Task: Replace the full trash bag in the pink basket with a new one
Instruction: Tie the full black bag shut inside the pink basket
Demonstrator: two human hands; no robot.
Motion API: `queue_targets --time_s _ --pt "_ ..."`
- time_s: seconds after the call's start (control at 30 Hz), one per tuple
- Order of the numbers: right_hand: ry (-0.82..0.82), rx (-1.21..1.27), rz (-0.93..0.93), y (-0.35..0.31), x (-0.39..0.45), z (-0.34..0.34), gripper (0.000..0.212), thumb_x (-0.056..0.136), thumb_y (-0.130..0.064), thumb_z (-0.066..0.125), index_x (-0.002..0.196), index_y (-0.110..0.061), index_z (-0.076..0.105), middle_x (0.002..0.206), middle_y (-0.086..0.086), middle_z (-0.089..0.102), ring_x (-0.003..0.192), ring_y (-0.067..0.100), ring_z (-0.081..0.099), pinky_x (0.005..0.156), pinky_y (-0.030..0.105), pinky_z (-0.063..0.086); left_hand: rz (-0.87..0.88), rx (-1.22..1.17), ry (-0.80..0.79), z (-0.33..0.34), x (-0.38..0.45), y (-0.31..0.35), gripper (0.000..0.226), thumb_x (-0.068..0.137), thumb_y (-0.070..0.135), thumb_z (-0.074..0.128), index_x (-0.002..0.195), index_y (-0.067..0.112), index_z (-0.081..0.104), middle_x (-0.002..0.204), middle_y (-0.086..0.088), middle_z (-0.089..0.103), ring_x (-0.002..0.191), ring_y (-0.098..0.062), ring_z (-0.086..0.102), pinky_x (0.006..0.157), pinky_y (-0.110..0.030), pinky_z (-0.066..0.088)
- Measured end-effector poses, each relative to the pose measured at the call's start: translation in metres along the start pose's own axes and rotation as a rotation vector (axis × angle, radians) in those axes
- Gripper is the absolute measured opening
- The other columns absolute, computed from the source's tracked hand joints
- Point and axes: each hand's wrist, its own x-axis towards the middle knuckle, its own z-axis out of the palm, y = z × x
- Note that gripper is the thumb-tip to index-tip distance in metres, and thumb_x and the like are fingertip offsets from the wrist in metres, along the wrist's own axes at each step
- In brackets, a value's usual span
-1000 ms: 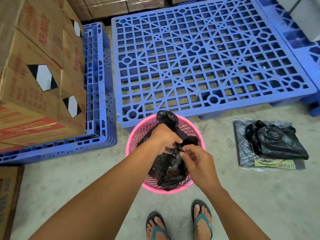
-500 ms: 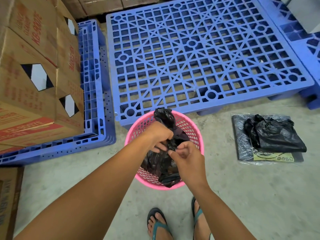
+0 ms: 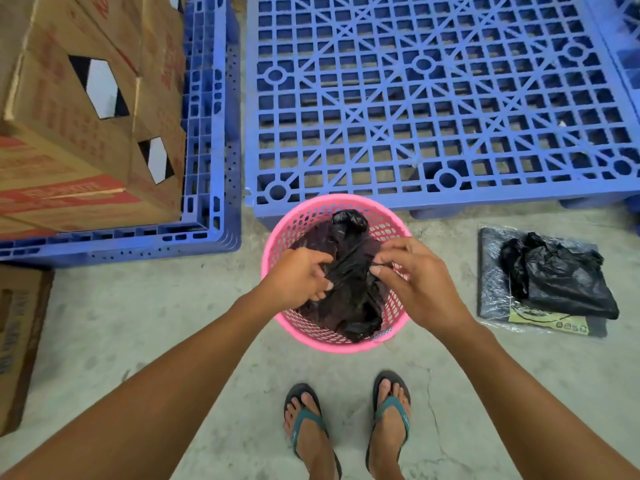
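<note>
A pink perforated basket [image 3: 301, 327] stands on the concrete floor in front of my feet, with a black trash bag [image 3: 349, 296] inside it. Over the basket, my left hand [image 3: 298, 277] grips the bag's twisted top from the left. My right hand [image 3: 412, 275] pinches the same stretched strip of black plastic from the right. A bunched end of the bag [image 3: 349, 220] sticks up at the far rim. To the right on the floor lies a loose black bag [image 3: 557, 277] on top of a clear pack of new bags [image 3: 495, 299].
A large blue plastic pallet [image 3: 429, 98] lies just beyond the basket. Stacked cardboard boxes [image 3: 79, 109] sit on another blue pallet [image 3: 211, 174] at the left. One more box [image 3: 17, 341] stands at the left edge. My feet in flip-flops [image 3: 346, 427] are near the basket.
My hands have moved apart over the basket, pulling the bag's top taut between them. The bunched end that stood above my left hand now lies lower, near the far rim.
</note>
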Motion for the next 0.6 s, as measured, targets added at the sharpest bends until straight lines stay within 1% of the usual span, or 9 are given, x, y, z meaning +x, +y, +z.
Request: queue_targets --time_s 0.03,0.13,0.2,0.23,0.33,0.4,0.47,0.53,0.6 --pt "-0.041 -0.017 -0.044 -0.003 0.007 0.002 0.012 0.083 -0.012 0.066 0.092 -0.006 0.071 0.104 0.002 0.056 0.1 0.014 0.053 0.085 0.011 0.036 -0.015 0.026 -0.025 -0.001 0.0 -0.001 0.039 0.087 0.002 0.062 0.126 -0.001 0.057 0.08 -0.013 0.066 0.066 -0.026 0.068 0.066 -0.026 0.06" --pt "-0.143 -0.063 -0.118 -0.01 0.026 0.005 0.016 0.084 -0.017 0.066 0.095 -0.008 0.072 0.12 0.008 0.059 0.114 0.02 0.054 0.093 0.024 0.036 -0.095 0.045 -0.163 -0.002 0.003 -0.004 0.038 0.084 0.001 0.067 0.119 -0.007 0.058 0.071 -0.017 0.066 0.052 -0.017 0.062 0.054 -0.021 0.057" --pt "-0.19 -0.071 -0.146 -0.015 0.037 0.004 0.016 0.084 -0.018 0.067 0.095 -0.009 0.073 0.122 0.009 0.06 0.117 0.021 0.053 0.095 0.027 0.037 -0.163 0.105 -0.239 -0.003 0.007 -0.004 0.019 0.083 0.003 0.068 0.1 -0.005 0.064 0.06 -0.012 0.062 0.044 -0.012 0.06 0.051 -0.022 0.056" --pt "-0.22 -0.074 -0.156 -0.017 0.041 0.004 0.016 0.084 -0.019 0.067 0.095 -0.009 0.073 0.122 0.009 0.06 0.117 0.021 0.052 0.094 0.027 0.037 -0.198 0.142 -0.261 -0.005 0.009 -0.002 0.008 0.083 0.004 0.068 0.089 -0.001 0.064 0.055 -0.009 0.06 0.04 -0.009 0.058 0.051 -0.024 0.056" --pt "-0.305 -0.108 -0.186 -0.02 0.048 0.005 0.016 0.085 -0.02 0.065 0.096 -0.011 0.073 0.124 0.008 0.058 0.12 0.017 0.049 0.094 0.023 0.033 -0.27 0.26 -0.324 -0.011 0.013 0.004 0.016 0.087 0.007 0.064 0.073 0.001 0.06 0.059 -0.009 0.059 0.044 -0.011 0.059 0.061 -0.034 0.059" --pt "-0.337 -0.09 -0.186 -0.021 0.051 0.005 0.016 0.085 -0.02 0.066 0.096 -0.012 0.073 0.123 0.007 0.057 0.118 0.014 0.049 0.094 0.027 0.038 -0.298 0.307 -0.337 -0.017 0.016 0.007 0.016 0.089 0.009 0.061 0.075 0.0 0.06 0.07 -0.013 0.061 0.052 -0.017 0.059 0.065 -0.039 0.059" --pt "-0.348 -0.032 -0.171 -0.023 0.052 0.005 0.014 0.084 -0.02 0.066 0.095 -0.013 0.073 0.121 0.003 0.055 0.116 0.011 0.048 0.098 0.033 0.043 -0.288 0.255 -0.25 -0.027 0.019 0.009 0.013 0.091 0.012 0.059 0.088 0.001 0.064 0.083 -0.015 0.063 0.063 -0.021 0.061 0.06 -0.035 0.056" --pt "-0.362 -0.004 -0.178 -0.027 0.054 0.005 0.013 0.084 -0.021 0.066 0.094 -0.016 0.073 0.118 -0.003 0.052 0.117 0.01 0.048 0.1 0.034 0.043 -0.267 0.068 -0.12 -0.036 0.022 0.011 0.014 0.093 0.012 0.054 0.102 0.008 0.065 0.086 -0.013 0.063 0.07 -0.021 0.06 0.058 -0.03 0.052" --pt "-0.388 -0.001 -0.198 -0.031 0.058 0.005 0.014 0.085 -0.021 0.065 0.095 -0.017 0.072 0.117 -0.006 0.049 0.115 0.005 0.046 0.1 0.027 0.041 -0.244 -0.135 -0.059 -0.039 0.024 0.014 0.022 0.096 0.009 0.045 0.108 0.014 0.062 0.083 -0.009 0.06 0.064 -0.016 0.056 0.056 -0.026 0.05"
